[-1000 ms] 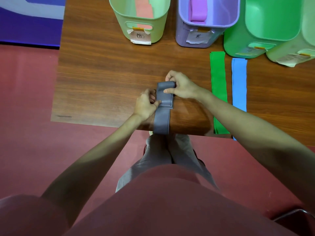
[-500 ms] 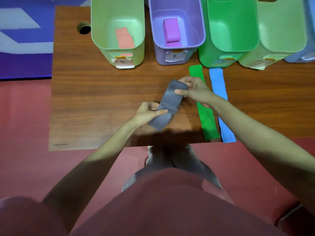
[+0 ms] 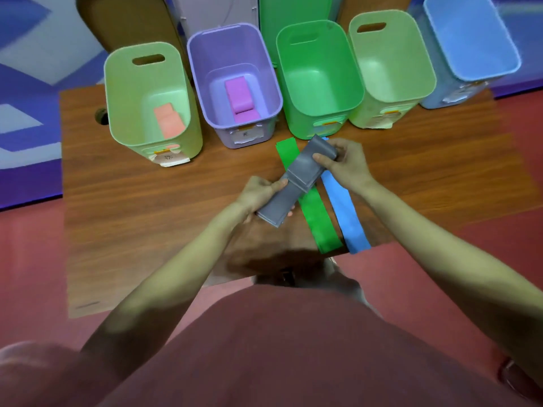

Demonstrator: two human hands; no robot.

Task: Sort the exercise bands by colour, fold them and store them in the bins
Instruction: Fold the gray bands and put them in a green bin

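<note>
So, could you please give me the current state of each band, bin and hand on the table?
grey band: partly folded, held off the table by both hands
left hand: grips its near end
right hand: pinches its far end
green band: flat, unfolded
blue band: flat, unfolded
pink band: folded, in leftmost bin
purple band: folded, in purple bin
green bin: empty
blue bin: empty
</note>
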